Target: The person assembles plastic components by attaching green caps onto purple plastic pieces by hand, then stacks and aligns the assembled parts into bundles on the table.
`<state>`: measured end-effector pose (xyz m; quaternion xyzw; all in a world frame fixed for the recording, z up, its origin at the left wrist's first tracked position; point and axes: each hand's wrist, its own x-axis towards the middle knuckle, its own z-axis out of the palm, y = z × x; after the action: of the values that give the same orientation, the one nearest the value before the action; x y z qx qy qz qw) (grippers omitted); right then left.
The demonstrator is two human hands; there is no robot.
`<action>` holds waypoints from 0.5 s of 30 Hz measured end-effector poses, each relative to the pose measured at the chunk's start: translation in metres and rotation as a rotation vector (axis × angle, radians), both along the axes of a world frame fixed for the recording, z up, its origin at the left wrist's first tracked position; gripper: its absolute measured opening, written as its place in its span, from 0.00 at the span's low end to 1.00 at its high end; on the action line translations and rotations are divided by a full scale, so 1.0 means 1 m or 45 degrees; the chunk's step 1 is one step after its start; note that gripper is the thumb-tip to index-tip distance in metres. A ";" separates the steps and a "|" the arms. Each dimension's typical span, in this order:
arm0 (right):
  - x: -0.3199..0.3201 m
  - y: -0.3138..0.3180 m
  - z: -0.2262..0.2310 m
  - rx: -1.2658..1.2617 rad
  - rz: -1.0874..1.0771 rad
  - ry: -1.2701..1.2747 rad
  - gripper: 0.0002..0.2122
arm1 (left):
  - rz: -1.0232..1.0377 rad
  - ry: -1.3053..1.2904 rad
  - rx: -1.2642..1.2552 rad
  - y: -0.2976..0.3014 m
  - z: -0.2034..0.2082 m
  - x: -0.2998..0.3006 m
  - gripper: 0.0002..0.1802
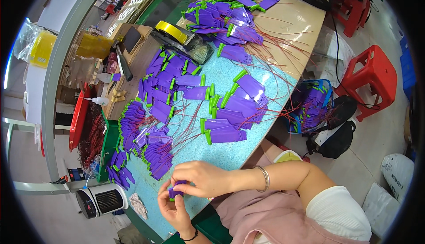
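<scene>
My left hand (pixel 179 216), with a dark band at its wrist, holds a small purple plastic piece with a green edge (pixel 172 194) in its fingers. From the right, my right hand (pixel 204 180), with a metal bangle on its wrist, pinches the same piece from above. Fingers cover most of it. Just beyond my hands lies a fanned stack of purple pieces (pixel 158 157) with green ends. Farther right on the blue mat (pixel 190 149), a row of flat purple panels with green cylindrical ends (pixel 226 134) trails thin red wires.
A black tape dispenser with yellow tape (pixel 171 33) stands mid-table, before a large purple-green pile (pixel 221 16). A white heater-like device (pixel 102 200) and crumpled tissue (pixel 138 206) are at the left. At right are a blue basket of pieces (pixel 330 107) and a red stool (pixel 371 73).
</scene>
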<state>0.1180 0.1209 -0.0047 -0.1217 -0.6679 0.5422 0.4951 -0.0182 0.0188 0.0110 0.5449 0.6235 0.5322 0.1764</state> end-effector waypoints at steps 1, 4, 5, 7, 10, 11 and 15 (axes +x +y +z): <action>-0.004 -0.005 -0.001 0.080 -0.090 0.049 0.07 | 0.058 0.017 0.040 0.007 0.005 0.011 0.10; 0.001 -0.009 -0.003 0.154 -0.134 -0.188 0.08 | 0.016 -0.142 -0.227 -0.009 0.003 0.001 0.09; 0.003 -0.009 0.000 0.162 -0.132 -0.189 0.08 | 0.062 -0.032 -0.218 -0.010 0.001 0.005 0.07; 0.009 -0.007 0.008 0.474 -0.214 -0.266 0.09 | -0.027 0.287 -0.259 -0.011 0.002 0.008 0.05; 0.012 -0.004 0.006 0.524 -0.152 -0.393 0.10 | -0.040 0.329 -0.284 -0.008 0.009 0.015 0.05; 0.014 -0.003 0.005 0.543 -0.148 -0.396 0.10 | -0.056 0.354 -0.294 -0.008 0.009 0.014 0.05; 0.015 -0.005 0.006 0.434 -0.036 -0.503 0.10 | 0.040 -0.232 -0.140 -0.009 0.004 0.013 0.13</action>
<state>0.1325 0.1160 0.0015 -0.1494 -0.8316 0.3806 0.3758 -0.0052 0.0098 0.0147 0.4739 0.6416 0.5471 0.2538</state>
